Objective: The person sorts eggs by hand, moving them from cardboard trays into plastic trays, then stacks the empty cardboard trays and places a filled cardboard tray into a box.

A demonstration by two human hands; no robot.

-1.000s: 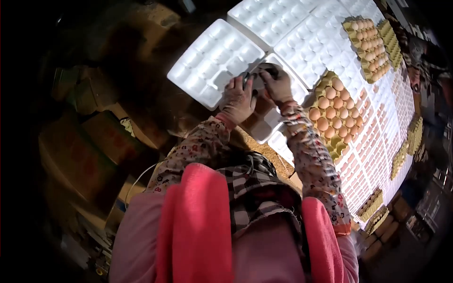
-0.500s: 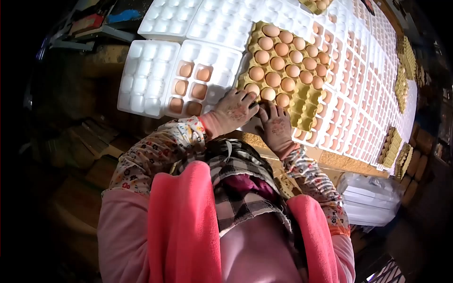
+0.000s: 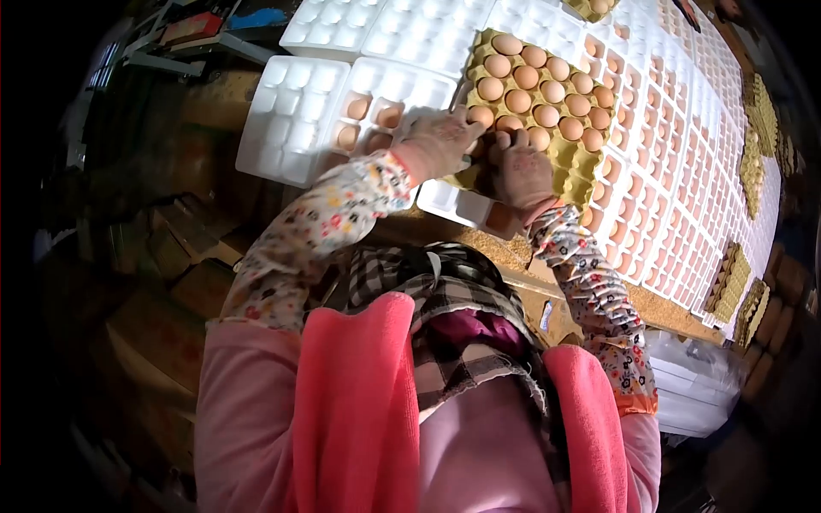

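Brown eggs [image 3: 546,115] fill most of a yellow pulp tray [image 3: 574,174], whose lower right cups hold none. My left hand [image 3: 442,143], in a thin glove, reaches over the tray's left edge, fingers bent around an egg at the lower left. Beside it, my right hand [image 3: 522,168], gloved too, has its fingers curled down on the tray's front row; what lies beneath them is mostly hidden. Left of the hands is a white foam tray [image 3: 409,79] with several eggs, partly covered by my left hand and sleeve.
An eggless white foam tray [image 3: 291,120] lies at the left, with more foam trays [image 3: 333,21] behind. Egg-filled white trays [image 3: 663,171] spread to the right. Stacked pulp trays [image 3: 729,280] stand near the right edge. Plastic-wrapped white trays [image 3: 697,380] are below the table edge.
The view has shifted, so the scene sits further right. Both hands have moved further onto the pulp tray's front rows, and the front-row eggs are now partly covered or gone from sight.
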